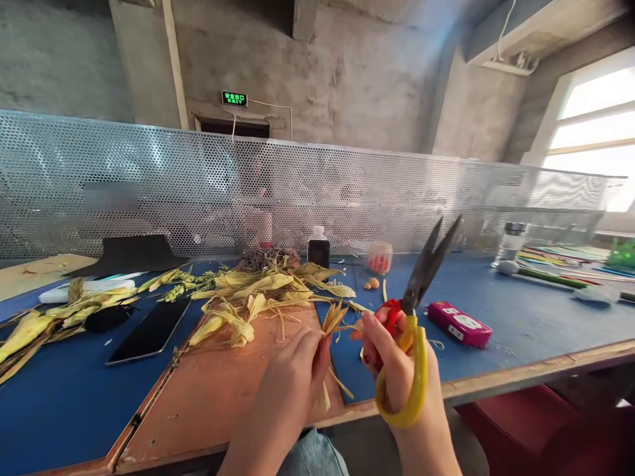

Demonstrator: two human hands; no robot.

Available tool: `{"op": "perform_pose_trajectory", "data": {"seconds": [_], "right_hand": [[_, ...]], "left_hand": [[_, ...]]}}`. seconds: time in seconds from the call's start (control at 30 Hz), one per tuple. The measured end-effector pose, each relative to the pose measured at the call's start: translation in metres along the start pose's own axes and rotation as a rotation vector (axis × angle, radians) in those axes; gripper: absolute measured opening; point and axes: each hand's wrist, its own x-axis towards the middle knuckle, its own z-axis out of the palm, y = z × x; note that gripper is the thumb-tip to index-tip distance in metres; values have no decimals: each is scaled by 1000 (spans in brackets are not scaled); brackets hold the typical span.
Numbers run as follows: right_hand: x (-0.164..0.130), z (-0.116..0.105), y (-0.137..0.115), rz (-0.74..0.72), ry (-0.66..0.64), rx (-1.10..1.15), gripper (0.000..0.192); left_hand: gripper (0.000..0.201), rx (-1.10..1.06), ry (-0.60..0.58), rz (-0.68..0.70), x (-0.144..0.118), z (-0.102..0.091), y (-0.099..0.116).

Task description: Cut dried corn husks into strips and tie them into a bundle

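Observation:
My left hand (pixel 290 373) is closed, pinching a small folded bundle of corn husk (pixel 334 317) whose yellow ends fan out above the fingers. In my right hand (pixel 397 373) is a pair of scissors (pixel 417 342) with yellow and red handles. Their dark blades point up and away, slightly parted, with nothing between them. My right fingertips come close to the husk bundle; whether they touch it I cannot tell. Beyond my hands, a heap of loose corn husks (pixel 262 287) lies on the brown board (pixel 223 396).
To the left are a phone (pixel 149 330) and more husks (pixel 30 330). A dark bottle (pixel 318 248), a small jar (pixel 380 258) and a magenta box (pixel 460 324) stand on the blue tabletop (pixel 520 344). A perforated metal screen (pixel 198 192) runs along the back edge.

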Motion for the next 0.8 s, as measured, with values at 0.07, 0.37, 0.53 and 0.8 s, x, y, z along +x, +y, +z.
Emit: {"op": "perform_pose_trajectory", "data": {"seconds": [0.07,0.37,0.53,0.8], "right_hand": [[3,-2,-3,46,-49,-31,38],[48,-18,-2,-94,-528,51,27],[79,-27,6,-178,-810,-105,24],[111,-18,-13,-167,-1129,-402,26]], "left_hand": [[23,-83,-15,-61,-1,1,-1],[25,-980,-228,-576,-5,-14,-6],[30,-1304,-330,-629,-8,-19,-14],[37,-1438,-383,-814,-10,-3,-10]]}}
